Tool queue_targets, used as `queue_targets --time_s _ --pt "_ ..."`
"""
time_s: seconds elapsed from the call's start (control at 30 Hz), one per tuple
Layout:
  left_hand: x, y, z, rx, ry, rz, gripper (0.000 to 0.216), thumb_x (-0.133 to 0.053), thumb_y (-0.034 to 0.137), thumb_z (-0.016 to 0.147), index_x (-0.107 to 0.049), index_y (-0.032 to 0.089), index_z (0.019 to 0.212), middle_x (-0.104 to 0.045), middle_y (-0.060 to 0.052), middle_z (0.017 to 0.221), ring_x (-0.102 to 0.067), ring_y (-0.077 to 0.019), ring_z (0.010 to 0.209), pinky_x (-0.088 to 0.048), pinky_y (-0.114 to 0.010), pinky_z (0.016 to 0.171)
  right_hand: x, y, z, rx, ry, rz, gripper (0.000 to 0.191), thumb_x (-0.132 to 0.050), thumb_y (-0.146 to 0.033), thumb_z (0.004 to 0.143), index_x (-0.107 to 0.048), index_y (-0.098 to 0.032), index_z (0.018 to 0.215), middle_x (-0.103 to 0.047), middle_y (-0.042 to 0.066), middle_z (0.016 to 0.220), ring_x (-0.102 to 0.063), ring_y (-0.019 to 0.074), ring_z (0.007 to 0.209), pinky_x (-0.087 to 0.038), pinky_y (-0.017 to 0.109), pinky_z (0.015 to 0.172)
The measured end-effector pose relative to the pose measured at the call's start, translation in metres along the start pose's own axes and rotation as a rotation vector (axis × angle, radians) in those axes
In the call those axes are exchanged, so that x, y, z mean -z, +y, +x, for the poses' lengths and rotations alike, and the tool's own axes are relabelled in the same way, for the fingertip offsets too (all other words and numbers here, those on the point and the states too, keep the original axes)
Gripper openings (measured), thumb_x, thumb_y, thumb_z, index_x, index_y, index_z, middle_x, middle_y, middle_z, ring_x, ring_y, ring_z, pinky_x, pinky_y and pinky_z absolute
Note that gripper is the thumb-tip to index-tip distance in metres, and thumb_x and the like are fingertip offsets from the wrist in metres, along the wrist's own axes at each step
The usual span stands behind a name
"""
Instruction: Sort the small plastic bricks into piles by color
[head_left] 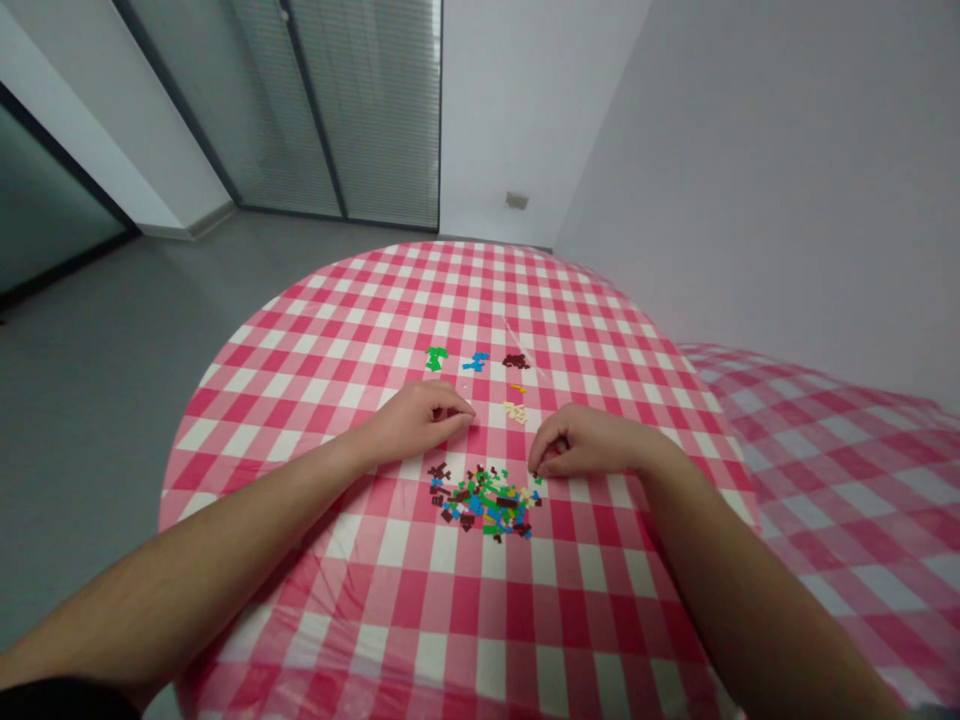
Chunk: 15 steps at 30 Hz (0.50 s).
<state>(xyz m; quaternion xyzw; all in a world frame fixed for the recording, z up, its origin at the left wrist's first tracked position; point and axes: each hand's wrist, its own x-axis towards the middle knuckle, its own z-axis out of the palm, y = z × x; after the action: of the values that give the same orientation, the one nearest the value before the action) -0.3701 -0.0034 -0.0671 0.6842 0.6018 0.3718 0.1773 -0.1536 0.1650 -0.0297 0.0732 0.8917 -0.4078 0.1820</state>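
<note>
A mixed heap of small flat plastic building pieces point(491, 503), brown, green, blue, cream and yellow, lies on the checked cloth. At its upper right edge, my right hand point(589, 442) has thumb and fingers pinched together; a tiny dark piece shows at the tips, and I cannot tell if it is held. My left hand point(420, 420) hovers above and left of the heap, its thumb and forefinger closed, with anything between them too small to make out. Beyond the hands are separate groups: green pieces point(436, 358), blue pieces point(476, 362), brown pieces point(516, 361), yellow pieces point(518, 388) and cream pieces point(515, 412).
The round table wears a red-and-white checked tablecloth point(300, 370), wrinkled near the front. Another surface with the same cloth point(847, 470) stands to the right. Behind are glass panels point(360, 110) and a white wall point(772, 180) with a socket point(517, 200).
</note>
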Motion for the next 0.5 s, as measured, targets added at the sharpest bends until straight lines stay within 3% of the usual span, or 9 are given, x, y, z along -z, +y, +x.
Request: queue_targets --time_s 0.5 --pt "-0.0019 0.0008 0.0001 0.020 -0.016 0.004 0.020 -0.055 0.023 0.088 -0.074 0.021 0.087 -0.074 -0.005 0.085 -0.065 -0.0151 0.077 -0.052 -0.032 0.077 -0.0060 -0.0029 0.0057 0.024 -0.023 -0.094 0.025 -0.062 -0.011 0.073 -0.079 -0.021 0.089 -0.076 0.002 0.082 -0.065 0.0136 0.069 -0.046 0.022 0.061"
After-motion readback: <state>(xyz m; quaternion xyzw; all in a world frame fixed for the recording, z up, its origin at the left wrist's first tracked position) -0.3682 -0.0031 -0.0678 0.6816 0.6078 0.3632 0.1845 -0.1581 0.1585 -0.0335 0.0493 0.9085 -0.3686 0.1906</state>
